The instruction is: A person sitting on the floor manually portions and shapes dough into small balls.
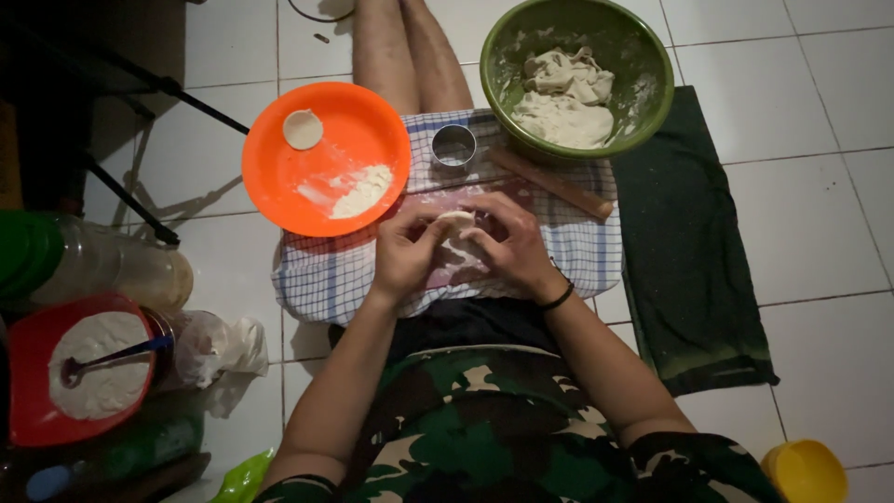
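Note:
My left hand point(405, 249) and my right hand point(510, 244) meet over my lap, and both pinch a small round piece of white dough point(456, 220) between their fingertips. Under them lies a checked cloth point(321, 275) spread over my legs. Just beyond the hands stands a round metal cutter ring point(453, 145), and a wooden rolling pin point(551, 183) lies on the cloth to the right. An orange plate point(279, 172) at the left holds a flat dough disc point(303, 129) and a heap of flour point(363, 191).
A green bowl point(652, 74) with a lump of dough point(563, 98) stands at the far right. A dark green mat point(689, 251) lies on the tiled floor. At the left are a red bowl point(23, 373) of flour with a spoon, bottles and a plastic bag. A yellow cup point(803, 470) sits bottom right.

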